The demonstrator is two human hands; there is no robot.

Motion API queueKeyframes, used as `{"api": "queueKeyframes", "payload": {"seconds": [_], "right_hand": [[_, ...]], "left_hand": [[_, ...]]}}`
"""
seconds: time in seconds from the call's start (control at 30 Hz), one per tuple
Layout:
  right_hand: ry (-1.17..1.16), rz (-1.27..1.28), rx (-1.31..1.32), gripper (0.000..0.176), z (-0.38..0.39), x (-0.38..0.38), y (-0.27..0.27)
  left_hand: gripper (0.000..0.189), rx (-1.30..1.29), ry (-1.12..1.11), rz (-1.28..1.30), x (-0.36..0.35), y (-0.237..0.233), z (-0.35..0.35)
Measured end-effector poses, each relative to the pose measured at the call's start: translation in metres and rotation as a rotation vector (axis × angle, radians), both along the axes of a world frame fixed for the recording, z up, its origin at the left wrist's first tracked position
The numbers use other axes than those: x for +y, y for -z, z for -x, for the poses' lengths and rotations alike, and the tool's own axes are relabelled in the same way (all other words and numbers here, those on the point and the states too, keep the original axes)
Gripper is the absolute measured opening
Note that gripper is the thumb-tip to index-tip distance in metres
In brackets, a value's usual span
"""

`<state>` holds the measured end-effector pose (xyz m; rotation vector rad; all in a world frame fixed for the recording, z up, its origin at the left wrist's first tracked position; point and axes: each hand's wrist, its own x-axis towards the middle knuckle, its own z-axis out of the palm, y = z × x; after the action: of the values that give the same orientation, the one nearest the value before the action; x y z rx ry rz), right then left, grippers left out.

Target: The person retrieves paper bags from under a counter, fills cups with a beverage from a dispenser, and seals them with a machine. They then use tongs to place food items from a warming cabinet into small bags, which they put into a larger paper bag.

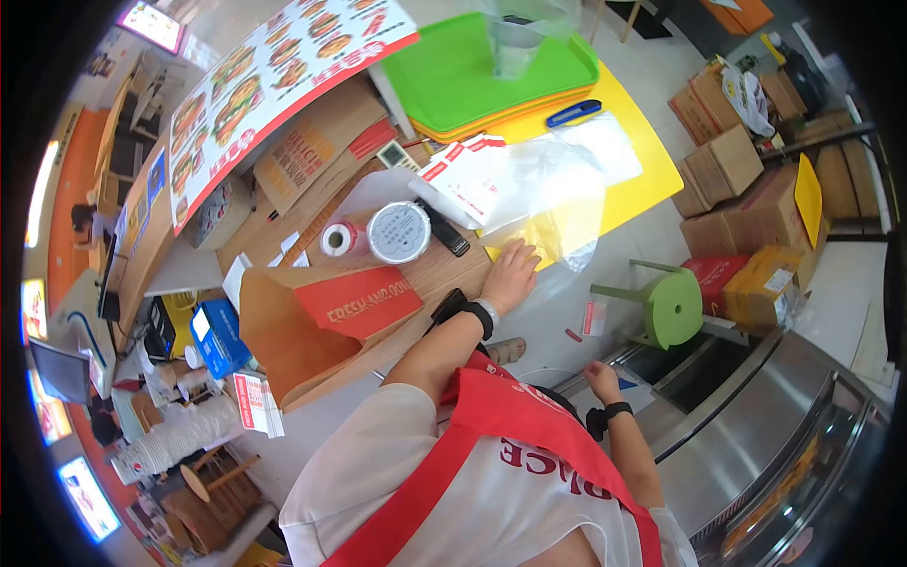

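Note:
My left hand (513, 277) reaches over the counter's edge, its fingers stretched out on a crumpled clear plastic bag (567, 203). The bag lies partly over the yellow tabletop (645, 156) and a red-and-white printed paper packet (466, 180). Lower and to the right, my right hand (602, 381) hangs in front of the steel equipment with its fingers curled; whatever they may hold is hidden. A black handset (444, 230) and a round white-lidded tub (399, 233) sit left of my left hand. Nearer me, a large open brown paper bag (283, 331) with a red panel lies on its side.
Green trays (453, 71) carry a clear plastic cup (515, 52). A blue box cutter (573, 113) lies beside them. A green stool (673, 307) stands on the floor, with cardboard boxes (756, 217) behind. Stainless steel equipment (756, 425) fills the right side. Stacked cups (179, 435) are at lower left.

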<state>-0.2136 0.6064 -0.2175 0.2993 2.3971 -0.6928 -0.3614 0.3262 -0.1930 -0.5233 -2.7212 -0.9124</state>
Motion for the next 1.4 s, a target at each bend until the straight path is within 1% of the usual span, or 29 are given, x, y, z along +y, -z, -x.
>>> {"api": "queueKeyframes", "payload": {"seconds": [0.13, 0.2, 0.37, 0.53, 0.7, 0.77, 0.87, 0.93, 1.03, 1.13, 1.2, 1.3, 1.37, 1.4], "right_hand": [[-0.101, -0.034, 0.019, 0.014, 0.007, 0.007, -0.001], [-0.118, -0.012, 0.044, 0.016, 0.011, 0.009, -0.002], [-0.170, -0.050, 0.067, 0.014, 0.026, -0.007, -0.020], [-0.221, -0.041, 0.101, 0.017, 0.037, -0.012, -0.031], [-0.237, -0.071, 0.116, 0.018, 0.035, -0.005, -0.034], [-0.182, -0.060, 0.097, 0.015, 0.032, 0.000, -0.033], [-0.188, -0.085, 0.063, 0.017, 0.034, 0.004, -0.031], [-0.195, -0.085, 0.055, 0.019, 0.038, 0.003, -0.031], [-0.265, -0.069, 0.075, 0.018, 0.050, -0.003, -0.030], [-0.290, -0.032, 0.098, 0.018, 0.066, -0.013, -0.024], [-0.351, -0.032, 0.103, 0.018, 0.077, -0.020, -0.018], [-0.430, -0.023, 0.137, 0.017, 0.094, -0.033, -0.018], [-0.439, -0.018, 0.140, 0.017, 0.103, -0.044, -0.022], [-0.468, -0.013, 0.135, 0.017, 0.108, -0.049, -0.024]], "left_hand": [[0.026, 0.016, 0.013, -0.019, -0.001, 0.002, -0.002], [0.025, 0.023, 0.011, -0.032, -0.004, 0.003, -0.002], [0.023, -0.034, 0.023, -0.036, -0.005, 0.000, -0.003], [0.021, 0.001, 0.028, -0.044, -0.005, -0.001, -0.004], [0.020, -0.014, 0.048, -0.058, -0.004, 0.000, -0.003], [0.019, 0.010, 0.036, -0.065, -0.004, 0.002, -0.002], [0.019, 0.003, 0.033, -0.058, -0.006, 0.000, -0.003], [0.020, -0.035, 0.047, -0.088, -0.008, -0.002, -0.003], [0.021, -0.041, 0.025, -0.132, -0.012, -0.003, -0.009], [0.021, -0.091, -0.016, -0.178, -0.019, 0.001, -0.023], [0.021, -0.102, -0.045, -0.205, -0.025, -0.001, -0.033], [0.022, -0.087, -0.066, -0.233, -0.032, -0.003, -0.045], [0.020, -0.124, -0.052, -0.309, -0.037, -0.008, -0.053], [0.020, -0.126, -0.082, -0.309, -0.040, -0.010, -0.057]]}}
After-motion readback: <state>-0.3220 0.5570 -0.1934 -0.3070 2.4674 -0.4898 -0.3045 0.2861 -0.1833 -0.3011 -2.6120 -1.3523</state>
